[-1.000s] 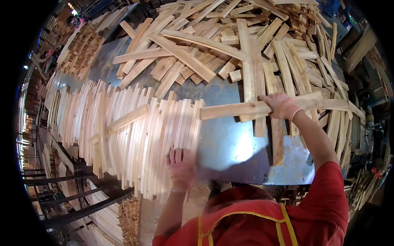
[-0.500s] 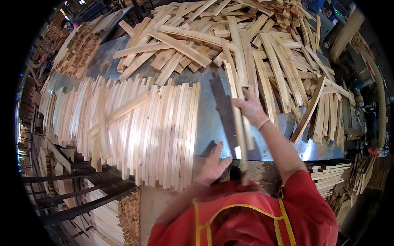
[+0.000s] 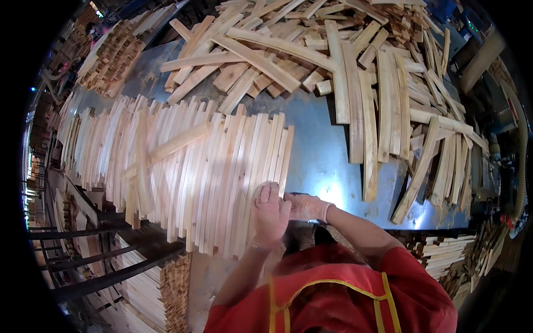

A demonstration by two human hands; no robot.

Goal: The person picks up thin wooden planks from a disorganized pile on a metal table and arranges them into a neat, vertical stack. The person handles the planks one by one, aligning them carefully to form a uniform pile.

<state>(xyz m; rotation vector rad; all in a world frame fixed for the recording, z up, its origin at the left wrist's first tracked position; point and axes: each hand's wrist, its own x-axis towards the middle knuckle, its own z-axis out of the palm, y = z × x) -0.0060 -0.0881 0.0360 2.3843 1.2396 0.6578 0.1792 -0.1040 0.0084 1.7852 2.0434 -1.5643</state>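
Observation:
Pale wooden strips lie side by side in a long row (image 3: 214,177) on the left of the metal table. At the row's right edge, one strip (image 3: 287,152) stands a little apart at its far end. My left hand (image 3: 269,216), in a thin pale glove, lies over the near part of the last strips, fingers stretched and thumb apart. Close beside it, my right hand (image 3: 308,207), gloved too, is closed at the near part of the edge strip. Its fingertips are partly hidden by the left hand.
A jumbled heap of wooden strips (image 3: 277,44) covers the table's far side, with several long strips (image 3: 366,133) reaching toward me. Two loose pieces (image 3: 166,150) lie across the row. Stacked wood (image 3: 438,244) stands low at right, and dark metal bars (image 3: 111,272) at lower left.
My right hand has come left and nearer from the heap, bringing strips to the row's right edge. My left hand has moved up and left onto the row.

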